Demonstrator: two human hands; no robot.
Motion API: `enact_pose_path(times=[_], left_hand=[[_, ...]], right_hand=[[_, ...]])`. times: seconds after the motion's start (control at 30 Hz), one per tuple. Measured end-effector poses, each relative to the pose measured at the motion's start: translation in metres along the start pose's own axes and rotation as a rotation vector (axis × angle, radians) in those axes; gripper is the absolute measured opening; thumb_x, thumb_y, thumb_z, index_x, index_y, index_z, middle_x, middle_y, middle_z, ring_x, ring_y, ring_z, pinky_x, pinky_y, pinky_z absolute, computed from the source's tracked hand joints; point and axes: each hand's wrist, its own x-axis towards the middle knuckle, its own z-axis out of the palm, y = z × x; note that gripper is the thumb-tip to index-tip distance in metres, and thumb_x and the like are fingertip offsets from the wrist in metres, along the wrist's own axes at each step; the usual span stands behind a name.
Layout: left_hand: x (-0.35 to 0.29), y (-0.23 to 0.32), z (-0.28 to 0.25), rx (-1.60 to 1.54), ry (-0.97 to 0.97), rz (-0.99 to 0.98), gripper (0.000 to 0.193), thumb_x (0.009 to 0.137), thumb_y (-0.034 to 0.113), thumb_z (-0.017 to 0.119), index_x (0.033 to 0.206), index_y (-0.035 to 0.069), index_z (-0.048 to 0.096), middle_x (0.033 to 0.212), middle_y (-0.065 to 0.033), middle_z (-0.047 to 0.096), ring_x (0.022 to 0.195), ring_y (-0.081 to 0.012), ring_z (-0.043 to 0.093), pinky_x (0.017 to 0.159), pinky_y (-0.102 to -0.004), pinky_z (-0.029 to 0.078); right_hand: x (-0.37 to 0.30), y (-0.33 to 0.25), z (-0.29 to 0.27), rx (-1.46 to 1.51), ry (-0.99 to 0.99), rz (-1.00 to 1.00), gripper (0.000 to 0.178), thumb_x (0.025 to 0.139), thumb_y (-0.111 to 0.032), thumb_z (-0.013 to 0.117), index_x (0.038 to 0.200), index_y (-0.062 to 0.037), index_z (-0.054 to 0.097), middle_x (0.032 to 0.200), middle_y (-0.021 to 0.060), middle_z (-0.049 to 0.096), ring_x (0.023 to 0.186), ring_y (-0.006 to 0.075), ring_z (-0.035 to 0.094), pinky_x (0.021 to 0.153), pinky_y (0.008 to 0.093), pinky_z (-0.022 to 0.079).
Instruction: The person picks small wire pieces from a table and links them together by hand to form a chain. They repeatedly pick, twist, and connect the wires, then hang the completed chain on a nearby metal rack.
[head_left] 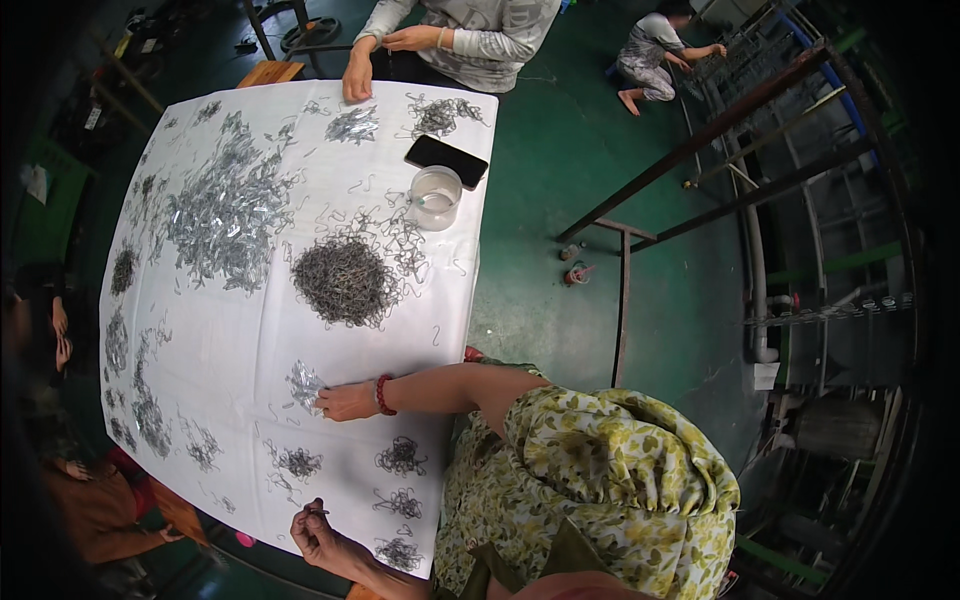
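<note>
On the worktop [205, 345], a smartphone [447, 160] lies beside a jar [434, 200], an S-hook heap [342, 283] left of both.

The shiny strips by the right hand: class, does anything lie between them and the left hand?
Yes, a small pile of bent wires lies on the white cloth between the left hand and the shiny strips.

No text can be read clearly. Large grey shapes, possibly letters, mark a co-worker's pale grey long-sleeved sweatshirt [490, 42] at the top edge. The small white rectangular label [93, 118] at upper left is too tiny to make out.
</note>
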Motion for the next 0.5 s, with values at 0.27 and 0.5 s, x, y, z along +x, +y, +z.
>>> enact_pose_path(times=[0.27,0.5], left_hand=[[0.003,0.011,0.012,-0.014,-0.003,0.073,0.014,0.088,0.011,0.064,0.092,-0.001,0.059,0.085,-0.0119,0.064,0.084,-0.0211,0.06,0.084,-0.0349,0.047],[0.005,0.028,0.031,0.006,0.057,0.109,0.005,0.086,0.002,0.061,0.087,-0.002,0.058,0.081,-0.0115,0.062,0.078,-0.0194,0.061,0.081,-0.0332,0.048]], right_hand=[[0.001,0.011,0.011,-0.033,-0.08,-0.054,0.002,0.074,-0.009,0.061,0.073,-0.0082,0.063,0.092,0.0051,0.056,0.093,0.0209,0.051,0.082,0.0269,0.046],[0.006,0.021,-0.007,-0.053,-0.108,-0.097,0.003,0.071,-0.009,0.06,0.071,-0.0063,0.059,0.086,0.0069,0.056,0.085,0.0207,0.056,0.065,0.0285,0.05]])
